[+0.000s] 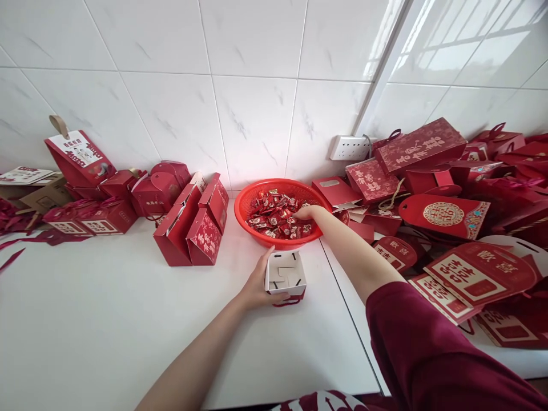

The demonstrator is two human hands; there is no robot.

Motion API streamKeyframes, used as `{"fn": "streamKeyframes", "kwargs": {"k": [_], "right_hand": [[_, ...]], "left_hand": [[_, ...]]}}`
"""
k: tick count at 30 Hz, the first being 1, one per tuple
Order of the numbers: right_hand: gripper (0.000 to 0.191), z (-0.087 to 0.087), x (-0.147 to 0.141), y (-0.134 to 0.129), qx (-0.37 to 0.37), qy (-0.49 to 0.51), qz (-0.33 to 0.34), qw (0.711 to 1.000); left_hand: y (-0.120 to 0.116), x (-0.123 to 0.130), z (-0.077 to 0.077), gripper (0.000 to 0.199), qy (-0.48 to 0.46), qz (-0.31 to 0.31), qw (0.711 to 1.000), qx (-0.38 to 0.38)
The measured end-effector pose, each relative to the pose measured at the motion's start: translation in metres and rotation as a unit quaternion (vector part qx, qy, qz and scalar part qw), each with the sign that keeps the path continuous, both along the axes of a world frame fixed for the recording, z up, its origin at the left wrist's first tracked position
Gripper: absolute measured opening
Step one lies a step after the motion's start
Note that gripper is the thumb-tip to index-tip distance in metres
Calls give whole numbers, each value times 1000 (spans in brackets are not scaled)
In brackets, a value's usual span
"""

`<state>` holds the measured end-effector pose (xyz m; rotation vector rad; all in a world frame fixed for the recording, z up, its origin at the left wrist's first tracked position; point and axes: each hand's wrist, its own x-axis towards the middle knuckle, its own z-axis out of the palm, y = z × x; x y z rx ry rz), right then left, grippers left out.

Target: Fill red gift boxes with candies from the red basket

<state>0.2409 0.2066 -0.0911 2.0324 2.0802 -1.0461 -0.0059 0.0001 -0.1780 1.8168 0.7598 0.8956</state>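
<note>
A small open box (pixel 286 275), white inside with red on its lower outside and a dark red cord at the front, stands on the white table. My left hand (pixel 259 285) grips it from the left, thumb along the near side and fingers on the far side. Just behind the box is a red plastic basket (pixel 252 233) holding many wrapped candies (pixel 274 212) in red. Into its right part reaches my right hand (pixel 305 213), fingertips down among the candies. Whether those fingers have closed on any candy is hidden.
Red gift boxes (pixel 205 237) stand left of the basket, with more boxes and ribbon (pixel 47 240) farther left. A heap of red boxes and flat cartons (pixel 466 274) covers the right side. A power strip (pixel 350 148) is fixed to the tiled wall behind. A seam (pixel 351 317) crosses the tabletop.
</note>
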Motion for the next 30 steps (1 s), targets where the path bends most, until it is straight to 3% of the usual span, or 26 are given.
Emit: {"fn": "streamKeyframes", "kwargs": {"k": [5, 10, 15, 21, 25, 30], "right_hand": [[61, 25, 4, -16, -59, 150, 84, 983], [65, 46, 0, -24, -19, 231, 138, 963], [38, 33, -26, -33, -1, 143, 190, 971], [39, 10, -60, -52, 97, 28, 210, 973], [36, 14, -47, -60, 157, 30, 199, 967], [27, 14, -24, -87, 283, 90, 131, 946]], "left_hand": [[0, 1, 1, 125, -1, 7, 1000, 4], [0, 2, 3, 122, -6, 11, 1000, 7], [1, 2, 2, 124, -6, 16, 1000, 7], [1, 4, 4, 124, 2, 24, 1000, 19], [0, 4, 4, 125, 7, 27, 999, 36], [-2, 6, 4, 123, 1, 29, 999, 36]]}}
